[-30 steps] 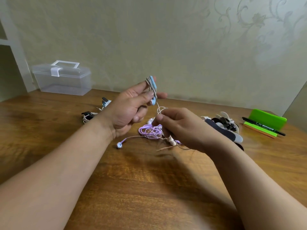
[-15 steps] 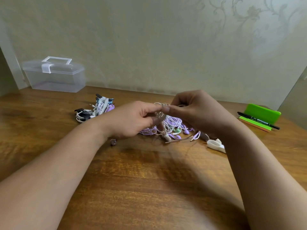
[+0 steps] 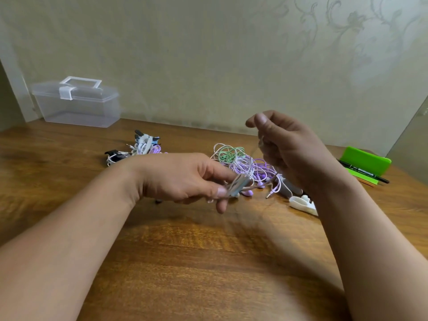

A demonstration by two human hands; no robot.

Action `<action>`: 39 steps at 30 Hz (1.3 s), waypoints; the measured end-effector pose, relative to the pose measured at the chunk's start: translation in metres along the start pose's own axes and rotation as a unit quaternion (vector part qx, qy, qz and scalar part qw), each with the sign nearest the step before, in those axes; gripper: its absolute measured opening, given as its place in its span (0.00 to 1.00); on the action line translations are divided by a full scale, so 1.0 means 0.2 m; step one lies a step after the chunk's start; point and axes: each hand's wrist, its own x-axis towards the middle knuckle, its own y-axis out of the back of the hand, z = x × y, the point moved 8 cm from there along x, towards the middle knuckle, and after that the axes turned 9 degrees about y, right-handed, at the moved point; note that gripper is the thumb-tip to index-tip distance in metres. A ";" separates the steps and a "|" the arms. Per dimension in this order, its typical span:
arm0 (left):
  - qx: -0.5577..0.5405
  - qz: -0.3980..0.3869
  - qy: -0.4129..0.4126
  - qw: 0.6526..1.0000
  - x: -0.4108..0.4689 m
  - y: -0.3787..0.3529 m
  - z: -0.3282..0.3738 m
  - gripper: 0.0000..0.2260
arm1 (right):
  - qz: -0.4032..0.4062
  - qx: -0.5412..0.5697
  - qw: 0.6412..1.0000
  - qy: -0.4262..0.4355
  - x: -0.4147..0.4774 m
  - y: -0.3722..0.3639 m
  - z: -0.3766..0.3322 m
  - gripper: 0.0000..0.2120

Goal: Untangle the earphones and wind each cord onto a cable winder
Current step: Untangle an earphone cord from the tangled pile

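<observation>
Your left hand [image 3: 185,179] pinching a cord-wrapped cable winder [image 3: 238,187] above the bench [image 3: 208,262], your right hand [image 3: 284,147] raised beside it, fingers closed on a thin cord [image 3: 256,148], tangled earphones [image 3: 243,163] lying between both hands, finished bundles [image 3: 139,148] beyond your left hand.

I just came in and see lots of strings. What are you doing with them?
A person is winding an earphone cord. The left hand holds a small cable winder, and the right hand pulls its thin cord up. A tangle of purple and green earphones waits on the wooden table, with finished bundles behind.
</observation>
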 end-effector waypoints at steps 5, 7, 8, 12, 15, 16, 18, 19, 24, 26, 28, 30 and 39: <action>-0.132 -0.051 -0.053 0.989 -0.02 -0.04 0.09 0.20 | 0.078 -0.063 0.995 0.001 0.01 0.09 0.05 0.08; -0.203 -0.038 -0.101 0.973 -0.04 -0.01 0.13 0.21 | 0.082 -0.091 0.993 -0.002 0.01 0.06 0.10 0.07; -0.240 -0.024 -0.120 0.963 -0.04 0.01 0.14 0.21 | 0.073 -0.094 0.993 -0.002 0.01 0.03 0.13 0.07; -0.389 0.100 -0.149 0.904 0.00 0.14 0.09 0.21 | 0.028 -0.123 0.991 -0.040 -0.02 -0.14 0.21 0.14; -0.442 0.200 -0.129 0.865 0.03 0.23 -0.01 0.19 | 0.003 -0.136 0.989 -0.056 -0.05 -0.23 0.22 0.19; -0.448 0.226 -0.120 0.857 0.03 0.25 -0.04 0.19 | -0.001 -0.162 0.986 -0.049 -0.05 -0.25 0.21 0.19; -0.451 0.265 -0.105 0.846 0.03 0.27 -0.07 0.18 | -0.005 -0.233 0.972 -0.026 -0.06 -0.28 0.16 0.19; -0.448 0.280 -0.100 0.843 0.03 0.27 -0.08 0.18 | -0.005 -0.259 0.966 -0.017 -0.06 -0.29 0.13 0.18; -0.381 0.347 -0.074 0.854 0.01 0.31 -0.13 0.18 | -0.027 -0.322 0.946 0.013 -0.05 -0.30 0.08 0.13; -0.303 0.376 -0.053 0.874 0.00 0.32 -0.12 0.18 | -0.027 -0.346 0.938 0.016 -0.05 -0.27 0.07 0.11; -0.193 0.402 -0.028 0.895 -0.02 0.31 -0.10 0.19 | -0.032 -0.375 0.926 0.014 -0.05 -0.24 0.07 0.10; -0.084 0.404 -0.008 0.911 -0.02 0.30 -0.09 0.19 | -0.031 -0.415 0.909 0.029 -0.04 -0.19 0.04 0.09; -0.011 0.106 0.038 0.994 0.00 0.06 0.04 0.11 | -0.037 -0.177 0.982 0.055 -0.02 -0.07 -0.08 0.05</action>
